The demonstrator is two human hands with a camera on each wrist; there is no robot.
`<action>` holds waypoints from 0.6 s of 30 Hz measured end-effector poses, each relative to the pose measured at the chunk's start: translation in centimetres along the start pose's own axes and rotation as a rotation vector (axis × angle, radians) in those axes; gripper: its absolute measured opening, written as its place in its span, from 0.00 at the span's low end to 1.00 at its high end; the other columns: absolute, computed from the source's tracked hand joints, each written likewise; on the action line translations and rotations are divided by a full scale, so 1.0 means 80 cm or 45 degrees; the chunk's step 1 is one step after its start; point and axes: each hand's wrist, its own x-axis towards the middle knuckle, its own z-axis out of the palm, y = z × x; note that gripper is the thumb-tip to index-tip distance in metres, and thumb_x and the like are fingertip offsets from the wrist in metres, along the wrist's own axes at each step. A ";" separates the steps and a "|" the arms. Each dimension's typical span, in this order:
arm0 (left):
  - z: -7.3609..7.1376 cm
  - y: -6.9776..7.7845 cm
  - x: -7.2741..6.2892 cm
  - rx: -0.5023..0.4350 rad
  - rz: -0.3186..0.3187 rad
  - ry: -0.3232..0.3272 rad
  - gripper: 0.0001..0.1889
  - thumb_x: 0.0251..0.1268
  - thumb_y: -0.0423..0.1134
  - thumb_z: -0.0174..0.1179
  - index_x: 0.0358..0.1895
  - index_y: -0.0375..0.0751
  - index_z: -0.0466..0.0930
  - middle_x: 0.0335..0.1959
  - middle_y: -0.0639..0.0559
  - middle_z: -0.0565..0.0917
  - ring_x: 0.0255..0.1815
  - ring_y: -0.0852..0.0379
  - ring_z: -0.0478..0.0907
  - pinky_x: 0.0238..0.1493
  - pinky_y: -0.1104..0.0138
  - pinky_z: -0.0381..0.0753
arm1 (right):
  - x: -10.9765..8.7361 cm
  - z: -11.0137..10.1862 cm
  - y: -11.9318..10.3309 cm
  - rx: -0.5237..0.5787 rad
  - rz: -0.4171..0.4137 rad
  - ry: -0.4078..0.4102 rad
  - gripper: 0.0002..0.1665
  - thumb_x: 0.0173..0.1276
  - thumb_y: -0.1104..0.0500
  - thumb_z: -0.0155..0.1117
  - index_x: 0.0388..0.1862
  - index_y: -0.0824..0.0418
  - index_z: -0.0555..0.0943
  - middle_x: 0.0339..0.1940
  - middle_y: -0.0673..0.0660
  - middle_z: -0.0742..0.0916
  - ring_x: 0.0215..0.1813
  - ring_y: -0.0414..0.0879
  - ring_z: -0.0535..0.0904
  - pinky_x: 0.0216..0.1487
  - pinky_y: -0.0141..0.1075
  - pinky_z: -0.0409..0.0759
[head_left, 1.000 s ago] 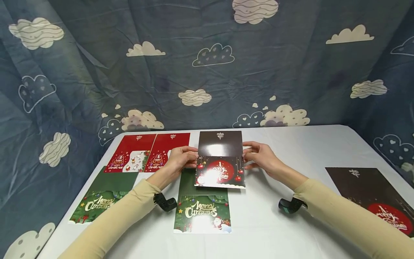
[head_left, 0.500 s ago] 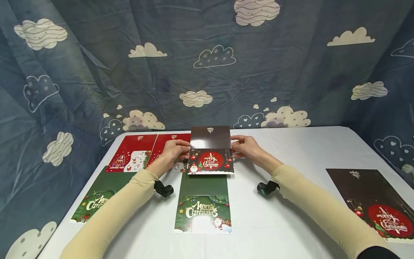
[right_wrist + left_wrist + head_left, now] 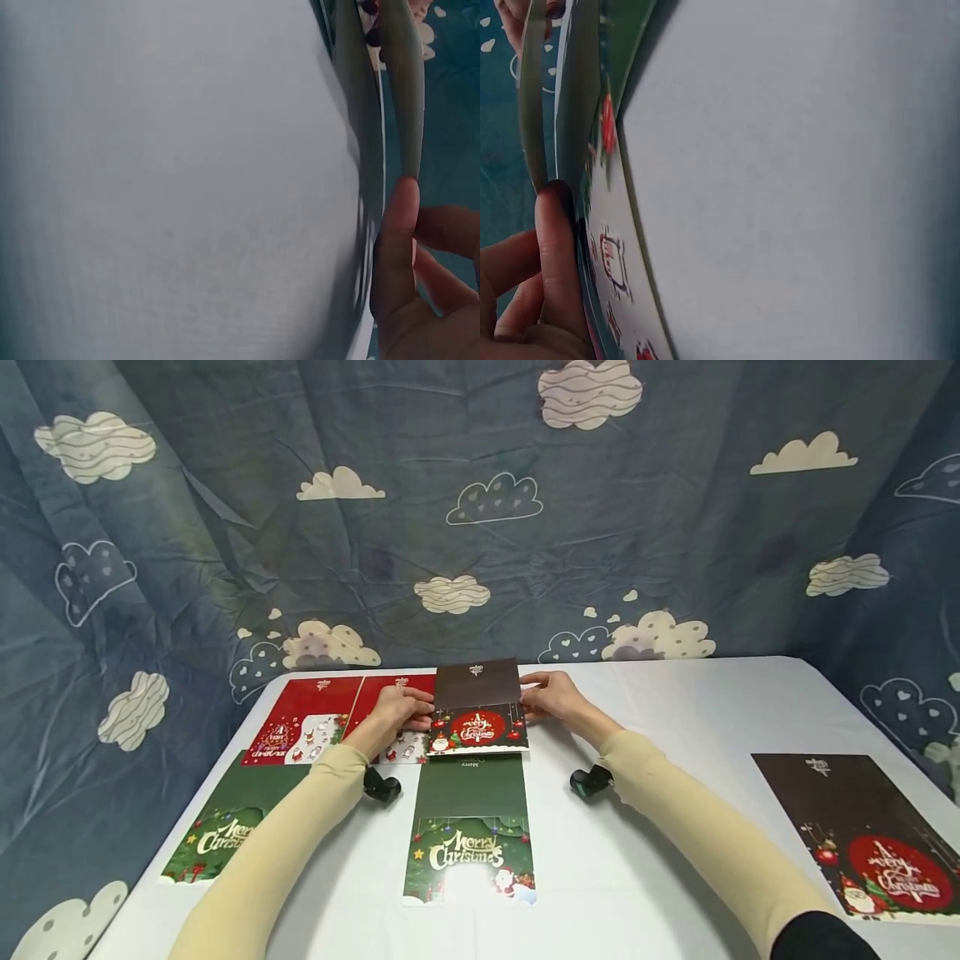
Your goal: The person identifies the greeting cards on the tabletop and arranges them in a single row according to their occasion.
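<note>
Between both hands is an unfolded dark brown Christmas card (image 3: 477, 687), its lower half printed with a red circle. My left hand (image 3: 397, 714) pinches its left edge, and my right hand (image 3: 558, 700) pinches the right edge. In the head view the card overlaps the top of a green Christmas card (image 3: 471, 789). Seen from the left wrist, the card (image 3: 532, 97) bows upward from the thumb. The right wrist view shows its other side edge (image 3: 409, 97) at the thumb tip. My left hand partly covers a red card (image 3: 371, 697).
Another red card (image 3: 322, 689) lies at the back left, with a second green card (image 3: 255, 785) in front of it, partly behind the left sleeve. A matching brown card (image 3: 832, 789) lies far right. A patterned cloth (image 3: 480, 560) hangs behind the white table (image 3: 637, 868).
Both hands have carried the brown card left and toward the back, then lowered it closer to the table, exposing more of the green card below. The other cards stay put.
</note>
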 end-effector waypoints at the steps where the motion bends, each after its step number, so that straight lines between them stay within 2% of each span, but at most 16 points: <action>1: 0.000 -0.001 0.001 -0.009 -0.003 -0.002 0.16 0.62 0.20 0.58 0.54 0.21 0.77 0.25 0.44 0.81 0.14 0.59 0.79 0.19 0.70 0.82 | 0.001 0.000 0.001 -0.003 0.007 -0.007 0.26 0.67 0.75 0.55 0.64 0.77 0.70 0.31 0.61 0.84 0.24 0.41 0.81 0.30 0.34 0.85; 5: 0.001 -0.001 0.005 -0.035 0.011 -0.019 0.19 0.61 0.19 0.58 0.56 0.20 0.75 0.24 0.44 0.82 0.14 0.59 0.79 0.19 0.70 0.82 | 0.006 -0.004 0.005 -0.011 0.024 -0.029 0.26 0.66 0.76 0.55 0.63 0.79 0.70 0.26 0.59 0.84 0.24 0.42 0.81 0.30 0.34 0.85; 11: 0.002 0.000 0.004 -0.024 0.006 -0.036 0.20 0.61 0.19 0.58 0.58 0.20 0.74 0.27 0.42 0.82 0.14 0.58 0.79 0.20 0.69 0.83 | 0.007 -0.005 0.006 -0.033 0.039 -0.056 0.27 0.63 0.78 0.55 0.63 0.81 0.68 0.27 0.61 0.84 0.23 0.43 0.82 0.32 0.36 0.86; 18: 0.003 0.001 0.001 0.069 0.046 -0.021 0.17 0.60 0.19 0.58 0.53 0.20 0.77 0.24 0.44 0.82 0.12 0.59 0.78 0.18 0.70 0.82 | 0.005 -0.001 0.005 -0.057 0.033 -0.040 0.25 0.62 0.78 0.56 0.60 0.82 0.70 0.29 0.63 0.82 0.22 0.43 0.82 0.32 0.36 0.86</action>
